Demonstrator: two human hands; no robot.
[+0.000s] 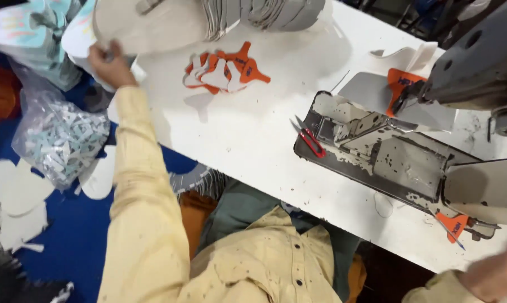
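Observation:
My left hand (109, 63) reaches out to the far left corner of the white table (248, 134) and grips the edge of a large beige cut piece (152, 25) that lies under a fanned stack of grey cut pieces (259, 12). My right hand (497, 275) shows only partly at the bottom right corner, blurred, near an orange piece (454, 225) under the sewing machine's plate; I cannot tell whether it holds anything. A small heap of orange and white cut pieces (224, 70) lies on the table beside the left hand.
A worn grey sewing machine (410, 151) fills the right side, with red-handled snips (308, 137) at its left edge. A clear bag of small white and teal pieces (57, 140) hangs left of the table. White cut shapes (18, 191) lie on the blue floor.

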